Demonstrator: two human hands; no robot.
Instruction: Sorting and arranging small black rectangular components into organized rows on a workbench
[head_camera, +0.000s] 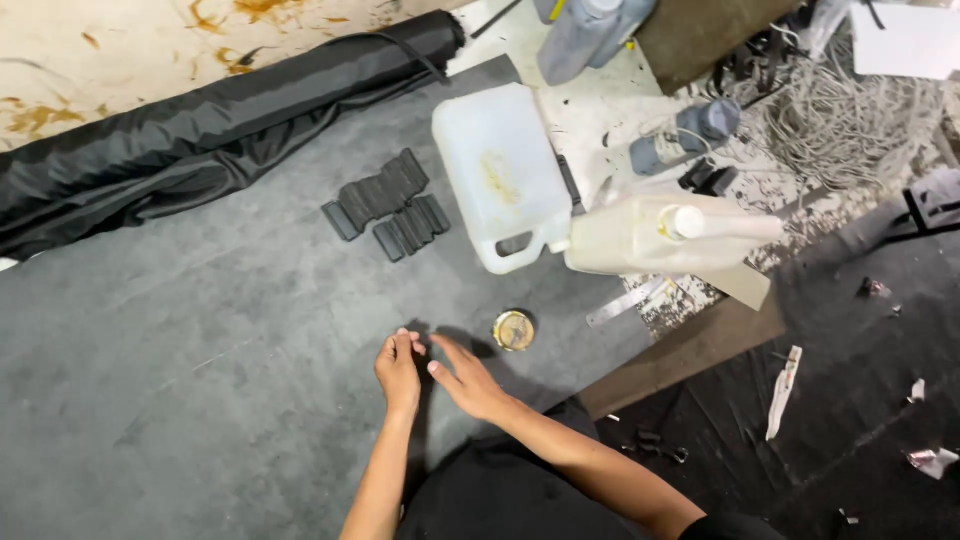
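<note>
Hands meet low on the grey worktop (200, 330). The left hand (399, 372) has its fingers curled together, pinched on something small and dark; it is too small to tell what it is. The right hand (468, 382) lies just beside it, fingers stretched out flat and apart, holding nothing, with its fingertips close to the left hand's. A little round tin lid (514, 330), yellow and shiny, sits on the worktop near the right hand. Farther up lie two rows of black ribbed pieces (388, 203), side by side. Next to them stands a white plastic jug (497, 172) with a handle. A second, cream jug (660, 234) lies on its side, touching it. A long roll of black cloth (210, 130) stretches across the top left. Grey bottles (684, 137) and a tangle of pale wires (850, 120) are at the top right.
</note>
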